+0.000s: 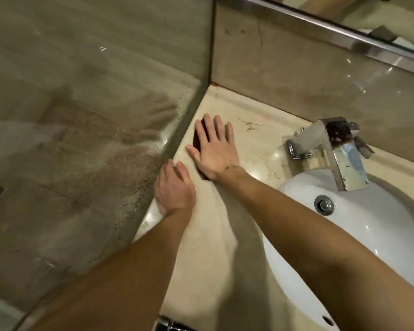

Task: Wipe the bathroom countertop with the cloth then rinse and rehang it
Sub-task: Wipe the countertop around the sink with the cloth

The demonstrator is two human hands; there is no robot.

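At the left rear corner of the countertop [215, 235], at roughly ten o'clock from the basin [380, 235], the right hand [214, 149] is laid flat, palm down, with the fingers straight and spread. The cloth [198, 137] is pinned beneath it. Only a dark reddish patch is seen between thumb and forefinger, with a sliver at the heel of the palm. The flat palm is judged to spread pressure over the whole cloth and to prevent bunching during a wiping stroke.

The left hand [175, 189] is placed at seven o'clock from the right hand, just beside it, on the countertop edge by the glass partition [81, 139]. Its fingers are loosely curved and nothing is held. It is judged to serve as a brace while the corner is reached.

The faucet [339, 154] is located at three o'clock from the right hand, well apart, with the drain [323, 204] below it in the basin. The wiping step is judged to be in hand; rinsing and rehanging are not yet done. Dark specks are noted along the foot of the glass partition, so close passes along that seam are likely to be required. No hanging point for the cloth is shown.
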